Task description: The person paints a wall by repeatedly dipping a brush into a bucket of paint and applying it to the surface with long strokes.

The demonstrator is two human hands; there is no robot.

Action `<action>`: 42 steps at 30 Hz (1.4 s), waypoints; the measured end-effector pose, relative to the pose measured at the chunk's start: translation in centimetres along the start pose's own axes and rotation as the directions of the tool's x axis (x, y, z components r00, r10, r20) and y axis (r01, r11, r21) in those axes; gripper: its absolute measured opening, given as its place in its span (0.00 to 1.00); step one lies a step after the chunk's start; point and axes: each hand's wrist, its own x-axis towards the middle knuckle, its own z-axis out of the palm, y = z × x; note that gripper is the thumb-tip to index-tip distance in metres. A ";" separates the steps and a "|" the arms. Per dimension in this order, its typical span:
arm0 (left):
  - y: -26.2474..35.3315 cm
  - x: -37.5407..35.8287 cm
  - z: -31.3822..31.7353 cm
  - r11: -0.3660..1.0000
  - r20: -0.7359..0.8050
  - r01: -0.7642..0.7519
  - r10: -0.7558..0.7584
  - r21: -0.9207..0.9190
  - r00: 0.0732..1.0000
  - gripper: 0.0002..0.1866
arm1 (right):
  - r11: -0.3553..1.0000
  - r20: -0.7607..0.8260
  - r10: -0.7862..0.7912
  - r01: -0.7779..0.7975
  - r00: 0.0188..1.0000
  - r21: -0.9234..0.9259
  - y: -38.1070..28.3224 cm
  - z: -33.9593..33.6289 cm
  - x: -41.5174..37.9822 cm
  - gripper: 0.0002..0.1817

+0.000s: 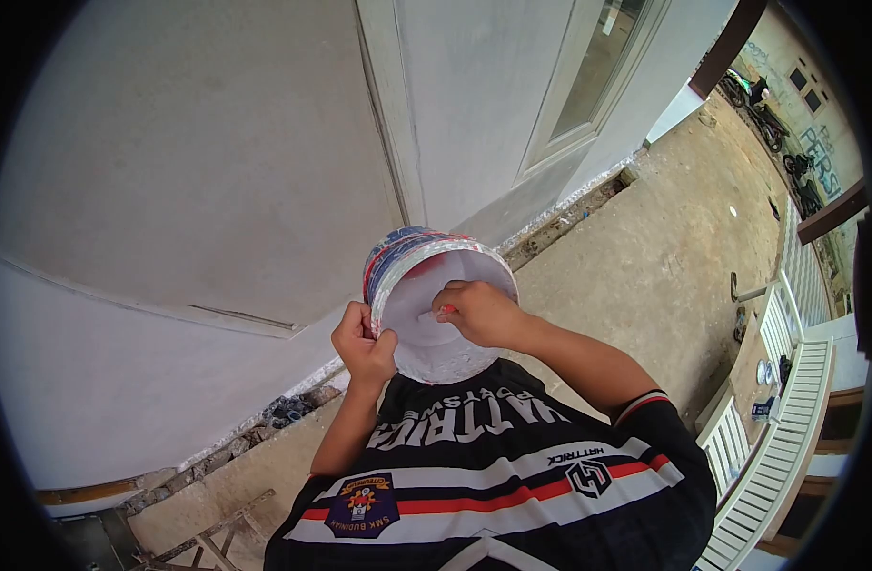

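A paint bucket point(444, 357), blue and red outside with paint smears on its rim, is tilted with its mouth toward me. Whitish paint coats its inner wall. My left hand point(365, 347) is closed on the rim at the left side, thumb over the edge. Reaching into the mouth, my right hand point(481, 314) is closed around a red-handled tool point(445, 309). A thin pale shaft shows beyond the handle; I cannot tell what kind of tool it is.
A pale wall point(217, 143) with a window point(598, 76) rises close in front of me. Rubble point(288, 409) lies along its base. To the right are a concrete yard point(664, 247), a white slatted bench point(788, 428) and parked motorcycles point(769, 124). A wooden frame point(212, 542) stands lower left.
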 end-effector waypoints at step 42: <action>0.1 -1.7 -0.3 0.999 -0.118 0.043 -0.045 -0.026 0.992 0.08 | 0.865 -0.290 0.295 -0.126 0.910 0.486 -2.3 0.0 -0.9 0.06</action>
